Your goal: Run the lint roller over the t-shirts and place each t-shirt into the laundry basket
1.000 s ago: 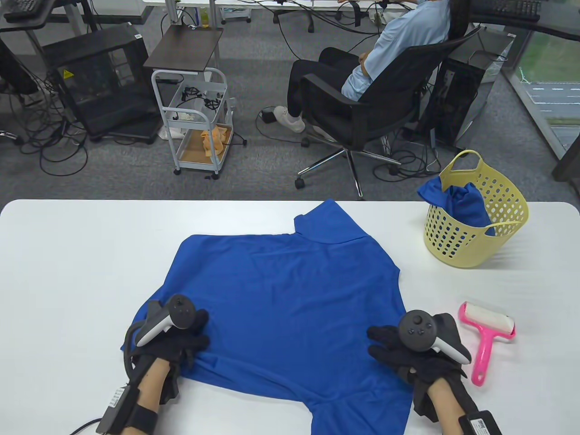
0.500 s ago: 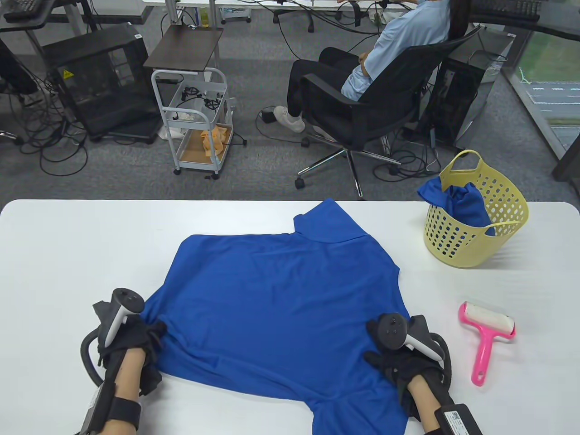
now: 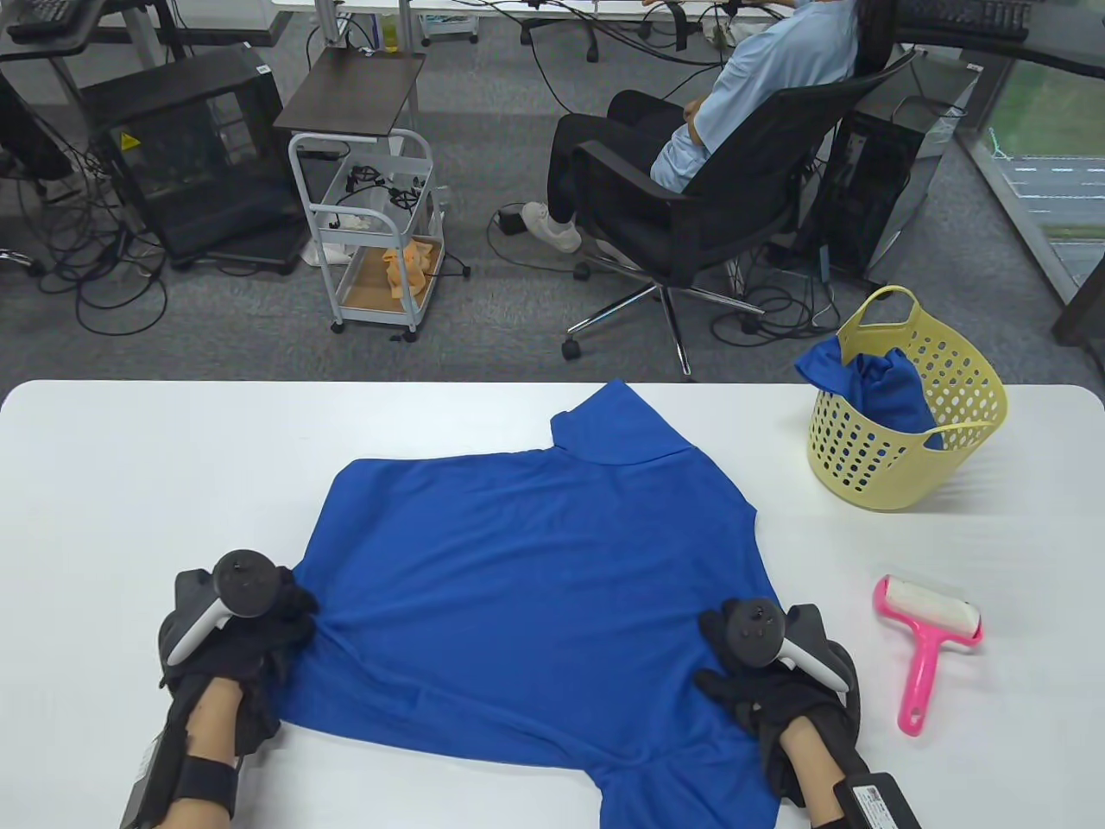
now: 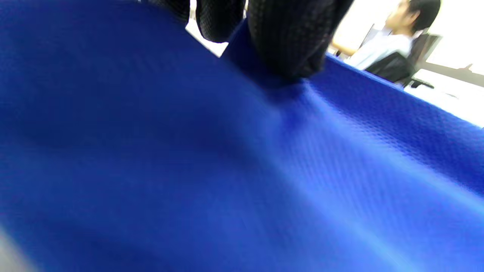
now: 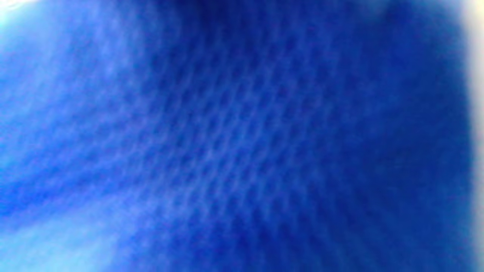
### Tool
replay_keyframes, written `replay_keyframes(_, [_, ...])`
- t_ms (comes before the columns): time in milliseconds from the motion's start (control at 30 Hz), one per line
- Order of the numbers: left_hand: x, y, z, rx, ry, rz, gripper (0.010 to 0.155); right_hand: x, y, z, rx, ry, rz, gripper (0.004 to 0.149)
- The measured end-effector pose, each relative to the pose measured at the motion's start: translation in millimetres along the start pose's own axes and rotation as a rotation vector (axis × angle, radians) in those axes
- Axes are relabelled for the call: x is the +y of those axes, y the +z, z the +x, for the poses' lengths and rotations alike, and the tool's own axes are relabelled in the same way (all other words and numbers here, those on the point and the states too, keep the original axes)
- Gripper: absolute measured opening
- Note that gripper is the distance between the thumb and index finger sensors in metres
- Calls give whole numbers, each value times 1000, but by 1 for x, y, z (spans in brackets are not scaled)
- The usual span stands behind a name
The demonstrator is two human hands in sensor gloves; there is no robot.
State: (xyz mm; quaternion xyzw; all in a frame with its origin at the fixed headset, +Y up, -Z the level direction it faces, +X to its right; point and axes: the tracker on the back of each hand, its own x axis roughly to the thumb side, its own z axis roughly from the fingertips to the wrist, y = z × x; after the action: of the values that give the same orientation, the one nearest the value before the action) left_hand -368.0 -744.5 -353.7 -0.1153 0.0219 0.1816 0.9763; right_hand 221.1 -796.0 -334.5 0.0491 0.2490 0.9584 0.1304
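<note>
Your left hand [image 3: 246, 635] pinched the blue t-shirt [image 3: 535, 587] spread between both hands; your right hand's [image 3: 760, 682] grip couldn't be told.

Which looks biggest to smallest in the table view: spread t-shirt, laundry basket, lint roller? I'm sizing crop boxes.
Largest to smallest as they look in the table view:
1. blue t-shirt, spread across the table
2. yellow laundry basket, standing farther from the camera, so it may look smaller than it is
3. pink lint roller
</note>
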Motion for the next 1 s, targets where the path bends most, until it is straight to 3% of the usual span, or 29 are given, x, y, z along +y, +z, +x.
replay_keyframes(67, [20,13,-12,-30,157,39,41,0,0,0,2,-8,7,68])
replay_keyframes(133, [37,25,-23,-60,371,0,41,-1,0,-1,2,-12,8,68])
replay_keyframes(267, [47,42,-38,-138,686,-290,49,0,0,-2,-3,-29,9,68])
replay_keyframes(333, [40,43,-37,-86,793,-473,58,0,0,-2,-5,-35,10,68])
replay_keyframes(400, [35,42,-36,68,708,-586,60,0,0,-2,-6,-37,6,68])
replay_keyframes(467, [40,33,-35,207,447,-539,59,0,1,-2,-7,-39,3,68])
replay_keyframes(567, [53,15,-27,184,213,-309,50,0,1,-3,-8,-43,4,68])
replay_keyframes(700, [55,-24,-10,233,86,-181,54,0,1,-4,-12,-51,6,68])
replay_keyframes(833, [38,-78,8,333,-40,3,53,0,1,-4,-12,-51,5,68])
replay_keyframes(900, [26,-100,15,358,-92,6,58,0,1,-4,-14,-54,5,68])
replay_keyframes(1000, [5,-128,27,356,-101,-128,73,1,1,-5,-15,-61,9,68])
